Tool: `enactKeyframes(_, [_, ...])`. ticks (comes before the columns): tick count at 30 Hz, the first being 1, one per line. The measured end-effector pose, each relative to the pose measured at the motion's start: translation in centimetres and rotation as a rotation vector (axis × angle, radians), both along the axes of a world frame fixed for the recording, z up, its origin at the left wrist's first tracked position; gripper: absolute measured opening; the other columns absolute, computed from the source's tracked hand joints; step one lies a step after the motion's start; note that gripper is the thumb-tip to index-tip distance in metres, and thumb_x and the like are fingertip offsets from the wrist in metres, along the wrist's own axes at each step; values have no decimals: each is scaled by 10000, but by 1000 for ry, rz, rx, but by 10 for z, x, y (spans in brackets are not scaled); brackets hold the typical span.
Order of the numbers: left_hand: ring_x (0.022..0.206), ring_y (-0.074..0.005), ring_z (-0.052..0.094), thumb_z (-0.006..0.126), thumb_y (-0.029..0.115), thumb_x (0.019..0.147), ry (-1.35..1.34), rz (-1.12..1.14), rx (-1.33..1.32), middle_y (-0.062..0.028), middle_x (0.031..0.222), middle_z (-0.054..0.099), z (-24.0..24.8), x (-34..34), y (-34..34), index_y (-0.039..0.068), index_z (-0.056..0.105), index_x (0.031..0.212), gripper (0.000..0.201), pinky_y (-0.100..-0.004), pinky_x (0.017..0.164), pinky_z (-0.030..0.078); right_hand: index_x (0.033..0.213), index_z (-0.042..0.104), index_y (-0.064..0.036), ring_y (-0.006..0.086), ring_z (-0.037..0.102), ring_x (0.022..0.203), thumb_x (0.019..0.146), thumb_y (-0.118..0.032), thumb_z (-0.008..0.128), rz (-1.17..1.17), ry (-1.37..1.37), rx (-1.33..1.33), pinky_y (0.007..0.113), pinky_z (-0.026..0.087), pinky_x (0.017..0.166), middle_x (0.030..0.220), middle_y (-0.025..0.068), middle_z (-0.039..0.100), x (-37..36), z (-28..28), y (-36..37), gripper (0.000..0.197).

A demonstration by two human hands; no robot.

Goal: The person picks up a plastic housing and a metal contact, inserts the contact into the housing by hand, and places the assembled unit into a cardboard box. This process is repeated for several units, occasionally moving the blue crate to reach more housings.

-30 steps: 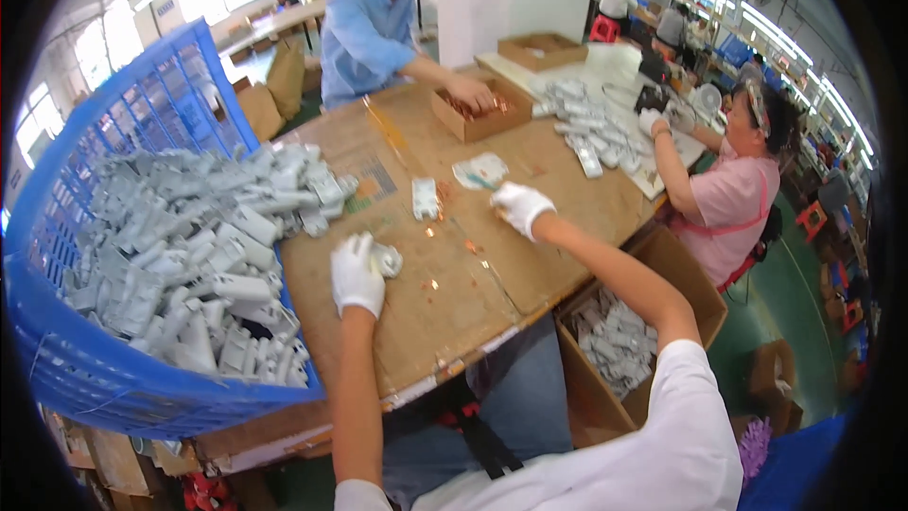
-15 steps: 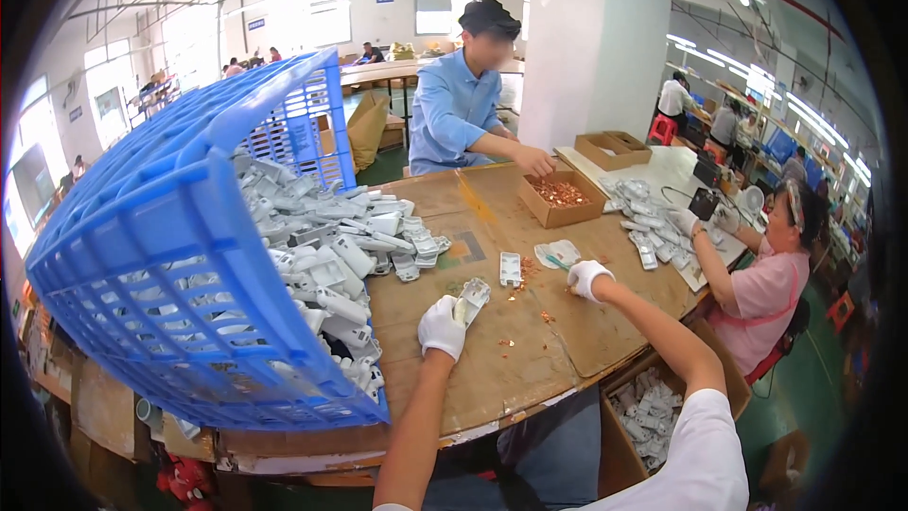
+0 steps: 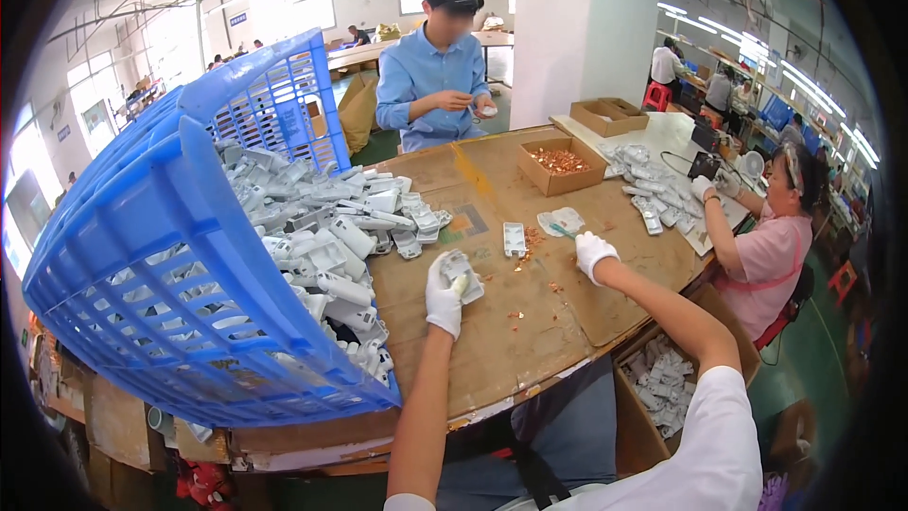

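Observation:
My left hand [image 3: 443,299], in a white glove, grips a pale grey plastic housing [image 3: 471,288] with moulded hollows, a little above the table. My right hand [image 3: 595,253], also gloved, is closed round a thin teal stick-like tool [image 3: 564,230]. The tool's far end lies over a flat whitish patch [image 3: 552,218], perhaps a dish or a sheet with something on it. Between my hands and farther off, another housing [image 3: 514,239] lies with its compartments facing up. Small copper-coloured pieces [image 3: 532,244] are scattered beside it.
A blue plastic crate [image 3: 180,255] lies tipped at left, housings [image 3: 331,246] spilling out. A cardboard box [image 3: 544,180] holds copper pieces. Across the table stands a person in blue [image 3: 426,85]; at right works a person in pink [image 3: 761,251]. An open carton [image 3: 632,431] of parts stands below.
My left hand has turned the housing and shifted slightly away from me. The person across has drawn a hand back from the copper box and now holds a small white thing.

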State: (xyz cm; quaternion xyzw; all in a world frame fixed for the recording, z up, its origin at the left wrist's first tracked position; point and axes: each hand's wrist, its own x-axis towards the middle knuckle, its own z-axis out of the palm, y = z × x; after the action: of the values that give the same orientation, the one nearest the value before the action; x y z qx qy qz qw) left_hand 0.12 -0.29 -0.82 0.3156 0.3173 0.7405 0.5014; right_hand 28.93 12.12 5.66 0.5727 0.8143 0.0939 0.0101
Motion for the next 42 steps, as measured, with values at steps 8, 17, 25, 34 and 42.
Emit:
enactKeyframes(8, [1154,-186,575,633,-99,815,368,176,-27,-112,1282,573,8,6,-3,20,434,1386,616,-315,976,488,966,619,-59,332,681,828,859,-51,570,437,303,328,422,558,721,906,156,658,-46,25,1,118])
enactKeyframes(17, [1214,-241,561,703,-2,784,633,527,-178,-143,1321,579,4,15,-9,40,470,1388,648,-327,1025,433,967,665,-42,330,670,867,807,-2,649,666,1103,-4,379,535,767,926,156,677,-161,-18,-74,166])
enactKeyframes(25, [1011,-289,638,650,-8,797,882,662,-178,-136,1101,636,5,10,-3,60,608,1217,428,-350,884,506,926,573,-81,325,593,864,815,-76,636,737,903,167,432,492,732,899,108,571,-187,-37,-63,127])
enactKeyframes(34, [932,-366,654,676,124,811,919,531,-305,-179,1012,673,9,17,-9,61,637,1126,323,-415,805,522,905,632,-63,322,575,885,736,-13,699,697,953,215,417,470,762,904,118,570,-178,-29,-65,189])
enactKeyframes(42, [937,-389,627,677,132,801,1119,622,-132,-170,1039,635,10,22,-13,71,591,1139,353,-450,783,520,874,601,-26,202,569,805,706,112,700,579,1223,20,304,490,716,960,84,509,-170,-26,-67,239])
